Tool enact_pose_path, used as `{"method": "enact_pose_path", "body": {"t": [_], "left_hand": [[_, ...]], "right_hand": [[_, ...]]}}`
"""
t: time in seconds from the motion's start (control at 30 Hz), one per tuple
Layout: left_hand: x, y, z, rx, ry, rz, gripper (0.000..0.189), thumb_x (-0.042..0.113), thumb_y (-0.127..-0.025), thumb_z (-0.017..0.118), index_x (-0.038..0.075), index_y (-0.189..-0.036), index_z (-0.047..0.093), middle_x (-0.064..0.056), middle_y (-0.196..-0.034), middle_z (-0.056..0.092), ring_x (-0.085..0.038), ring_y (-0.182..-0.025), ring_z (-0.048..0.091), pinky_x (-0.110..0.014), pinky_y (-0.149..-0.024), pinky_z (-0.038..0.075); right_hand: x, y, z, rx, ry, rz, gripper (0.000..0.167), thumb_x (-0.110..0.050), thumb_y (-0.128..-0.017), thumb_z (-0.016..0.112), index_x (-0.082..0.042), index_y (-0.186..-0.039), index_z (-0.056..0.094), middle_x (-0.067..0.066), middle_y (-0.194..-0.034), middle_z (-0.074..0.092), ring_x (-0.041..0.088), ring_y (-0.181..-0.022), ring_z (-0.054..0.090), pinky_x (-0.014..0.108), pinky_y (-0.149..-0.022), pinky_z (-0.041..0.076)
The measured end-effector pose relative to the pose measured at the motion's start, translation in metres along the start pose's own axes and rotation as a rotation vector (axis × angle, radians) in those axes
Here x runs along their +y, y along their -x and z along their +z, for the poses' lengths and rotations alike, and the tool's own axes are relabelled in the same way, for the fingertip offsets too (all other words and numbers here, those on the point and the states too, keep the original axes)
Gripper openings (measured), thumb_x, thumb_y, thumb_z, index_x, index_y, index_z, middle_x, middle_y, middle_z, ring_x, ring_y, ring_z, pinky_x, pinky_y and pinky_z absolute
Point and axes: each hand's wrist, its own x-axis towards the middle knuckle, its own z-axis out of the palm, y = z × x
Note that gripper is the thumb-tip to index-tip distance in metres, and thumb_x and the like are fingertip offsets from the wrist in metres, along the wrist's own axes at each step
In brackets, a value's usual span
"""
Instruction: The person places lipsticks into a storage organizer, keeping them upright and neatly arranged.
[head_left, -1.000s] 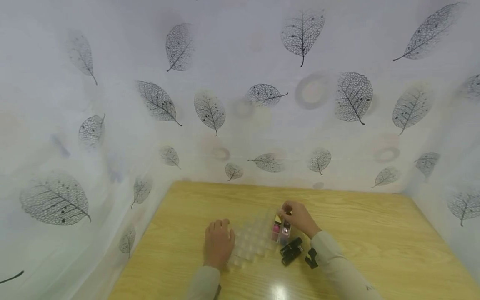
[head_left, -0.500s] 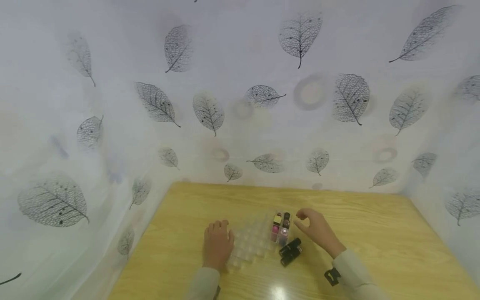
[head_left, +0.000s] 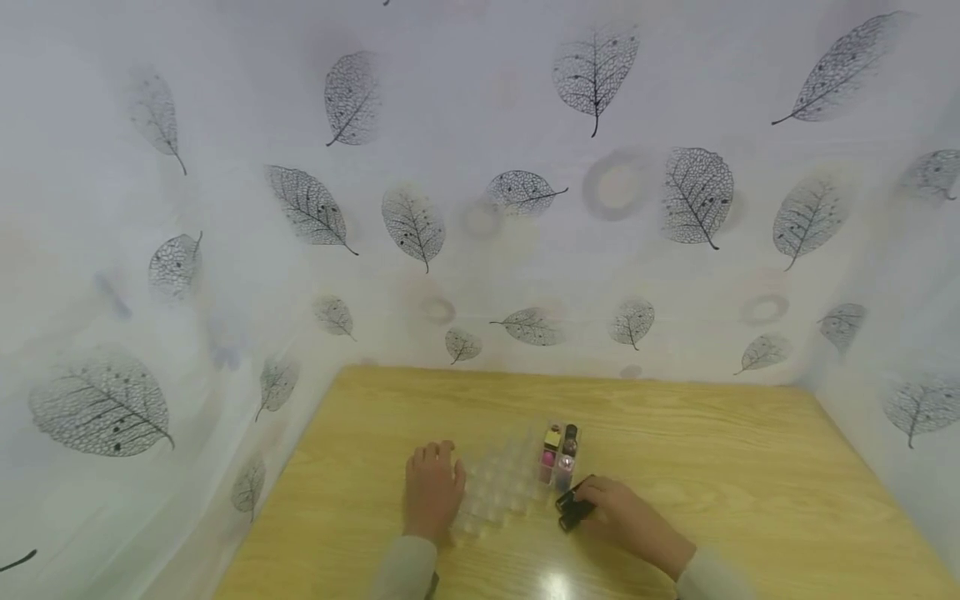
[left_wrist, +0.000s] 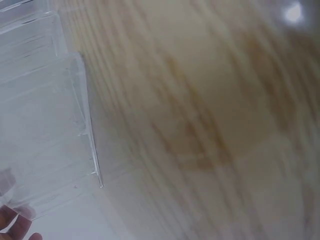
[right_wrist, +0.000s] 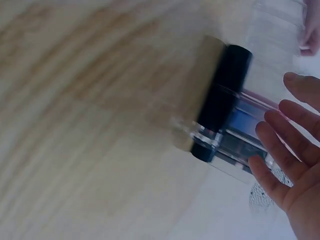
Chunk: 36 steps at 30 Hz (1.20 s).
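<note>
My left hand [head_left: 435, 492] lies at the left end of a clear plastic organizer [head_left: 498, 487] with stepped compartments. In the left wrist view, its fingertips [left_wrist: 19, 225] show at the edge of the clear wall. The compartments at the organizer's right end hold small cosmetics: a yellow item [head_left: 552, 438], a pink one [head_left: 548, 459] and a black-capped one [head_left: 572, 432]. Two black lipstick tubes [head_left: 572, 518] lie side by side just in front of that end. My right hand [head_left: 630, 521] is over them, thumb and fingers apart in the right wrist view; contact cannot be told.
A wood-grain table [head_left: 735, 467] carries everything. White sheeting with a leaf print [head_left: 697, 196] rises behind the table and along both sides. Light glares off the tabletop near its front edge.
My right hand has left the filled compartments, swung out to the right, then come down toward me over the black lipstick tubes. The left hand and the organizer have stayed in place.
</note>
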Motion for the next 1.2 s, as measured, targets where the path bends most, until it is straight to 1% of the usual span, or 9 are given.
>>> {"method": "enact_pose_path", "body": {"t": [0.1, 0.2, 0.43, 0.57, 0.67, 0.73, 0.83, 1.03, 1.2], "left_hand": [[0.000, 0.000, 0.001, -0.002, -0.006, -0.003, 0.024, 0.022, -0.083, 0.066, 0.009, -0.102, 0.062, -0.009, -0.094, 0.064, -0.026, -0.089, 0.057, -0.040, -0.077, 0.047], [-0.001, 0.001, 0.002, 0.001, -0.005, -0.003, 0.024, 0.021, -0.082, 0.066, 0.009, -0.102, 0.062, -0.009, -0.095, 0.064, -0.026, -0.089, 0.057, -0.040, -0.077, 0.047], [-0.003, 0.001, 0.007, 0.050, -0.005, 0.021, 0.023, 0.020, -0.081, 0.067, 0.010, -0.100, 0.062, -0.008, -0.092, 0.064, -0.024, -0.085, 0.056, -0.039, -0.075, 0.047], [-0.003, 0.001, 0.007, 0.058, 0.000, 0.023, 0.023, 0.020, -0.080, 0.067, 0.009, -0.100, 0.062, -0.008, -0.091, 0.064, -0.024, -0.085, 0.056, -0.039, -0.074, 0.047], [-0.003, 0.001, 0.007, 0.053, -0.002, 0.019, 0.023, 0.021, -0.081, 0.067, 0.010, -0.100, 0.062, -0.008, -0.092, 0.064, -0.024, -0.085, 0.056, -0.039, -0.075, 0.047], [-0.003, 0.001, 0.007, 0.045, -0.004, 0.017, 0.023, 0.021, -0.081, 0.066, 0.010, -0.100, 0.062, -0.007, -0.092, 0.064, -0.024, -0.086, 0.056, -0.039, -0.075, 0.047], [-0.003, 0.001, 0.007, 0.031, 0.001, 0.011, 0.023, 0.021, -0.081, 0.066, 0.010, -0.101, 0.062, -0.007, -0.093, 0.064, -0.024, -0.087, 0.056, -0.039, -0.076, 0.047], [-0.001, 0.000, 0.004, 0.020, 0.011, 0.004, 0.023, 0.021, -0.081, 0.066, 0.010, -0.101, 0.062, -0.008, -0.094, 0.064, -0.024, -0.088, 0.056, -0.039, -0.077, 0.046], [-0.002, 0.000, 0.005, 0.002, 0.005, -0.010, 0.023, 0.021, -0.082, 0.065, 0.011, -0.102, 0.062, -0.007, -0.095, 0.064, -0.023, -0.089, 0.056, -0.039, -0.078, 0.047]], "right_hand": [[-0.001, 0.002, 0.006, -0.037, 0.025, -0.016, 0.030, -0.013, -0.067, 0.078, -0.007, -0.094, 0.066, 0.003, -0.094, 0.066, 0.016, -0.084, 0.064, 0.026, -0.074, 0.055], [0.002, 0.004, 0.013, -0.026, 0.067, -0.052, 0.028, -0.010, -0.066, 0.078, -0.007, -0.091, 0.066, 0.003, -0.092, 0.065, 0.017, -0.082, 0.064, 0.027, -0.073, 0.055], [0.007, 0.006, 0.020, 0.014, 0.125, -0.109, 0.028, -0.007, -0.062, 0.078, -0.008, -0.087, 0.066, 0.002, -0.089, 0.063, 0.016, -0.078, 0.063, 0.026, -0.070, 0.054], [0.008, 0.005, 0.020, 0.018, 0.151, -0.138, 0.031, -0.006, -0.059, 0.079, -0.010, -0.087, 0.066, 0.000, -0.088, 0.062, 0.015, -0.078, 0.062, 0.026, -0.070, 0.054], [0.007, 0.003, 0.018, -0.001, 0.195, -0.149, 0.031, -0.006, -0.059, 0.079, -0.011, -0.086, 0.066, 0.000, -0.088, 0.062, 0.014, -0.078, 0.061, 0.026, -0.070, 0.054], [0.006, 0.001, 0.017, -0.020, 0.222, -0.143, 0.029, -0.006, -0.059, 0.079, -0.012, -0.085, 0.066, 0.000, -0.088, 0.062, 0.014, -0.077, 0.061, 0.026, -0.070, 0.054], [0.005, 0.000, 0.015, -0.067, 0.229, -0.104, 0.028, -0.005, -0.059, 0.079, -0.013, -0.083, 0.066, -0.001, -0.085, 0.061, 0.013, -0.075, 0.060, 0.026, -0.069, 0.053], [0.003, -0.001, 0.011, -0.178, 0.190, -0.021, 0.026, -0.010, -0.062, 0.079, -0.014, -0.084, 0.065, -0.001, -0.087, 0.062, 0.012, -0.075, 0.060, 0.026, -0.069, 0.052], [0.003, -0.001, 0.012, -0.219, 0.157, 0.011, 0.023, -0.012, -0.065, 0.079, -0.013, -0.085, 0.067, 0.000, -0.087, 0.064, 0.012, -0.076, 0.062, 0.027, -0.070, 0.053]]}}
